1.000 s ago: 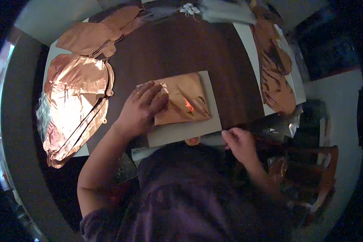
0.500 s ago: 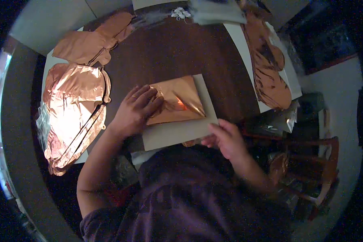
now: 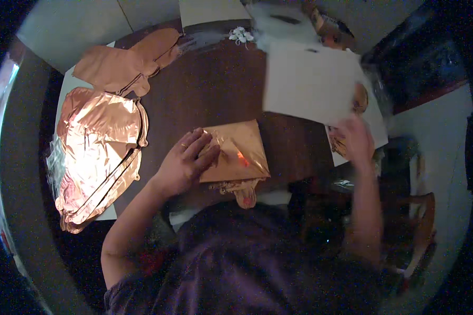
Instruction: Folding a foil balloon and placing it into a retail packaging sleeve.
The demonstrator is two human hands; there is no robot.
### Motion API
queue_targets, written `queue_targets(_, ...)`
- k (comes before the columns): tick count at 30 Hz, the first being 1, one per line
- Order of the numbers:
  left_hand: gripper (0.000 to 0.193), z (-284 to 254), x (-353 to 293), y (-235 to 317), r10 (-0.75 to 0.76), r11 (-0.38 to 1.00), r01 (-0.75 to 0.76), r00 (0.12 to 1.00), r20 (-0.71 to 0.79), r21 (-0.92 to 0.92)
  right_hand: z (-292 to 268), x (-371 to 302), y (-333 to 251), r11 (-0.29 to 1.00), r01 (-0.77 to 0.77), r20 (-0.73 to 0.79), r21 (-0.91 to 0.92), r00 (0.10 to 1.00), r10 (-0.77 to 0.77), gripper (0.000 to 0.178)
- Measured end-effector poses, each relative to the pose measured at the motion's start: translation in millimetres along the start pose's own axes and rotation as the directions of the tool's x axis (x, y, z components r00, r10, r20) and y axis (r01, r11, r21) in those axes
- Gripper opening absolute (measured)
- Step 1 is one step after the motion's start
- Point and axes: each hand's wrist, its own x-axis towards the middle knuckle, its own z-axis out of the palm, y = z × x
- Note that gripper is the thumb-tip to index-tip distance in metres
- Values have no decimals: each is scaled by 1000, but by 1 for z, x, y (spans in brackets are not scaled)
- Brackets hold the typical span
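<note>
While the left hand lies across the left part of a folded copper-coloured packet, fingers close together and slightly bent, gripping nothing, just resting over the foil, look at the right hand: it's out to the side, smeared by blur, closed on the near right corner of a pale board! I can't make out each finger, but thumb and fingers meet at that corner. And the packet? Right in front of the person, at the near edge of the dark table, a reddish-orange glint on its crinkled top. Out from under its near side pokes a rounded foil tab with a red patch. Over on the left, what a shine! A big crumpled foil sheet catches the light, and just beyond it lies a duller, flatter foil shape. Across at the far edge sits a little white tangle, with cloudy clear plastic beside it. On the right, the board hangs partly over more copper foil, which lies on a white sheet, and a wooden chair stands beyond the right forearm.
</note>
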Motion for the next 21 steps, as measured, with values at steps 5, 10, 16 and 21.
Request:
queue_targets(5,53,-1,0,3,5,1000,-5,1000,-4,-20,76,-14,-27,954,126,579,-274,813,59,14)
queue_targets(10,54,-1,-1,3,-18,1000,18,1000,4,-5,92,-37,-55,902,49,752,-429,572,327,18)
queue_targets(16,52,4,6,2,-70,997,70,997,17,-15,95,-25,-57,804,265,785,-532,509,352,22)
queue_targets(21,53,4,5,6,-143,988,145,988,61,-42,90,23,-83,561,609,752,-561,659,37,25)
